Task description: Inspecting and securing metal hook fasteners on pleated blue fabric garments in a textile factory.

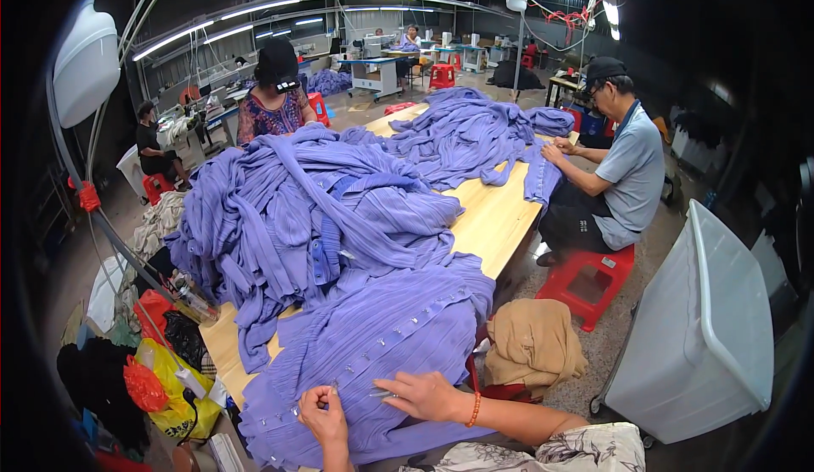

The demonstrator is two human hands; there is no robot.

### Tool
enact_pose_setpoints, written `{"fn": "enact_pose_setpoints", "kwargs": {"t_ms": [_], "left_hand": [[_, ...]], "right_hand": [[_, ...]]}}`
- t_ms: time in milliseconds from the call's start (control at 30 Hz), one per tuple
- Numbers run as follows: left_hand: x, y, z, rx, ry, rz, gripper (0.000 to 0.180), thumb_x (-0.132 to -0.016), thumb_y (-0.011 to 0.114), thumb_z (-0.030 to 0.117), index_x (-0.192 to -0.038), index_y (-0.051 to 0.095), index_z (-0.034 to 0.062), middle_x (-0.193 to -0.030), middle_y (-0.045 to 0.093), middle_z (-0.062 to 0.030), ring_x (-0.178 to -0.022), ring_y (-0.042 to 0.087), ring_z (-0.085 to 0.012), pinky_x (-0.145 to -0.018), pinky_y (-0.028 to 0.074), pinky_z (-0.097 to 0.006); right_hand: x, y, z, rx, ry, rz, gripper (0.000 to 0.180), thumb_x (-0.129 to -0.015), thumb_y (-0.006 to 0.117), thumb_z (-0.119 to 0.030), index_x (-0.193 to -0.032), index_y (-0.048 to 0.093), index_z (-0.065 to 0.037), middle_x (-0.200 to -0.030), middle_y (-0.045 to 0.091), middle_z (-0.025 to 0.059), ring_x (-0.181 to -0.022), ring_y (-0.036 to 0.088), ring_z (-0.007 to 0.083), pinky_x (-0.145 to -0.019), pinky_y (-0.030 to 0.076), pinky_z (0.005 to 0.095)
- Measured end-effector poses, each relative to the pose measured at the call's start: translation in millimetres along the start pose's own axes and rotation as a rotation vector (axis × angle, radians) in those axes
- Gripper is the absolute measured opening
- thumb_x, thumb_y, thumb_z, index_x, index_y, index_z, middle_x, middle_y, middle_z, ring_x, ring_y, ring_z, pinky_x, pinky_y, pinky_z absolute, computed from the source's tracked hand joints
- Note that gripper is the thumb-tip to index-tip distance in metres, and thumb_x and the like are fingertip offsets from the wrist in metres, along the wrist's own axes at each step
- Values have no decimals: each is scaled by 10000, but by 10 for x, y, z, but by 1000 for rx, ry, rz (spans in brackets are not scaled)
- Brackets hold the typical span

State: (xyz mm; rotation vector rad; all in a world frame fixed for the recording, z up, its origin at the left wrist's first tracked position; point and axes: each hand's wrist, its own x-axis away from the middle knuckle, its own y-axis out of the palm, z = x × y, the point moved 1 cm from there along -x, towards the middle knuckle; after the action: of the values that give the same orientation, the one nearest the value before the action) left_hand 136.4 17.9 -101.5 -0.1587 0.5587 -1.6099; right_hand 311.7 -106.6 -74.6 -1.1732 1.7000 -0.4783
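Observation:
A purple ribbed knit garment (373, 336) lies spread over the near end of the table, with small pale tufts or fasteners spaced along its bands. Low over its front band, my left hand (324, 417) is closed in a pinch; whatever sits between the fingertips is too small to make out. Just to the right, my right hand (428, 396) points leftward over the fabric, its fingers closed on a thin metal tool (381, 393) that looks like thread snips. The tool's tip is close to my left fingertips.
A big heap of purple knitwear (288, 209) covers the wooden table (500, 218) beyond. Across it sit a person in grey (632, 167) and a person in a black cap (275, 99). A white wheeled bin (695, 328), brown cloth (534, 345) and yellow bag (182, 396) stand around.

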Motion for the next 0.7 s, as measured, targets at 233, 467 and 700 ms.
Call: {"fn": "enact_pose_setpoints", "kwargs": {"t_ms": [233,467,700], "left_hand": [[-18,7,-174,67,121,14,45,-771,681,30,-772,637,44,-760,590,-68,-724,542,-235,-694,455,-365],[-77,12,34,161,181,-14,64,-788,689,22,-777,626,27,-762,610,-82,-739,580,-227,-701,480,-345],[-3,-78,22,163,121,-10,65,-785,699,4,-786,634,8,-771,628,-82,-744,594,-206,-708,494,-327]], "right_hand": [[41,-16,7,43,-6,35,386,-899,696,-294,-1260,633,-172,-793,554,68,-574,615,282,-491,498,386],[-203,-212,-40,80,18,-20,377,-896,700,-261,-1248,628,-146,-816,564,85,-634,636,281,-528,506,393],[-512,57,-92,47,-71,-13,388,-868,737,-223,-1238,658,-137,-782,562,57,-592,604,239,-520,481,370]]}}
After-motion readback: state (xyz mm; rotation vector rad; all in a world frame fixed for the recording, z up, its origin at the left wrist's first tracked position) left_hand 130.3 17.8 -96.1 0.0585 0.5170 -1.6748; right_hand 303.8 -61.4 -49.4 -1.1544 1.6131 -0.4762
